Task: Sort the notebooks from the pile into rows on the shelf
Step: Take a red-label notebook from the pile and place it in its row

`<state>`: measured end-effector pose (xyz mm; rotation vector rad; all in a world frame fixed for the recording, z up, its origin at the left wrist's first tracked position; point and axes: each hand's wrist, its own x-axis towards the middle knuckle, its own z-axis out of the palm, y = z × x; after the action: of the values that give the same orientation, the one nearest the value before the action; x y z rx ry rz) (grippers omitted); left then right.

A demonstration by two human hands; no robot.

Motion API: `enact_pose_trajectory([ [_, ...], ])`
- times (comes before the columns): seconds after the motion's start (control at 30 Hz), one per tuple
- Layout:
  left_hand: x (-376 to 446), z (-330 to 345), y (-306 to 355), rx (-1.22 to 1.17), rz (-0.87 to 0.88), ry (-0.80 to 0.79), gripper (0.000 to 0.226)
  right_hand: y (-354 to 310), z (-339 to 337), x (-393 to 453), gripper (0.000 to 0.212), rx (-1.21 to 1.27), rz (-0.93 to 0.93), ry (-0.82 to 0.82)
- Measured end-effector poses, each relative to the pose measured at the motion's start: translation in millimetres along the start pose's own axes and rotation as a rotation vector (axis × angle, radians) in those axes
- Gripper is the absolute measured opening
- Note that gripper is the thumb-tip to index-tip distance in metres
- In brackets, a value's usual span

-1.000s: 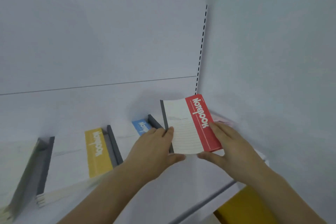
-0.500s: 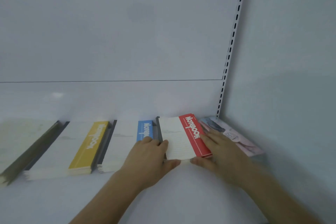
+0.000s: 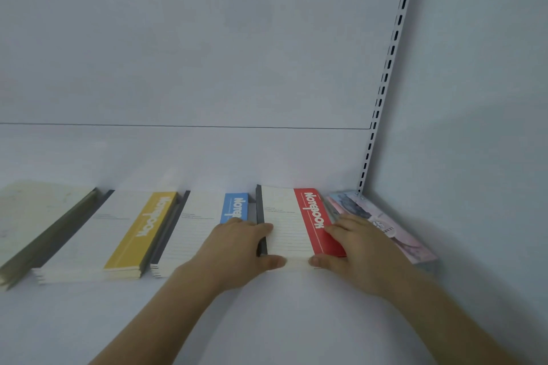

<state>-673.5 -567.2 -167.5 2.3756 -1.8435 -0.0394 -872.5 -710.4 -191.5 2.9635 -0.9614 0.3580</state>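
"NOTEBOOK" in white capitals runs down the red band of the red notebook [image 3: 311,218]. The same word stands on the yellow band of the yellow notebook [image 3: 148,222]. On the blue notebook [image 3: 235,205] only "NOTE" shows before a hand covers the rest. The pink notebook [image 3: 382,227] carries a small round label, letters roughly "LEBR", too blurred to confirm.

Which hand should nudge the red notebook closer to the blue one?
Probably the right hand. It lies on the red-striped white notebook at its right edge, away from the blue-striped notebook stack; the left hand sits between them.
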Motion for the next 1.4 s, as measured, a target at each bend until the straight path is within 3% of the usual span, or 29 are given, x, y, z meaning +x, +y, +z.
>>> enact_pose_trajectory([
  [0.37, 3.6, -8.2, 3.0, 0.112, 0.023, -0.049, 0.067, 7.6, -13.8, 8.9, 0.07, 0.003, -0.024, -0.16],
  [0.6, 8.9, -7.5, 1.2, 0.123, 0.061, -0.085, 0.07, 9.9, -13.7, 11.5, 0.094, -0.073, -0.043, -0.206],
  [0.8, 13.0, -5.1, 2.4, 0.121, 0.063, -0.127, 0.058, 4.1, -18.6, 15.5, 0.068, -0.062, -0.037, -0.234],
  [0.97, 15.5, -0.9, 5.0, 0.081, 0.031, -0.141, 0.06, 4.9, -20.2, 16.7, 0.067, -0.002, -0.017, -0.256],
  [1.23, 10.4, -1.5, 9.5, 0.074, -0.027, -0.123, 0.066, 7.5, -16.1, 8.7, 0.076, -0.096, -0.046, -0.209],
  [1.4, -5.9, -0.8, 14.0, 0.057, -0.09, -0.02, 0.086, 5.2, -20.3, 0.2, 0.083, -0.105, -0.03, -0.116],
])
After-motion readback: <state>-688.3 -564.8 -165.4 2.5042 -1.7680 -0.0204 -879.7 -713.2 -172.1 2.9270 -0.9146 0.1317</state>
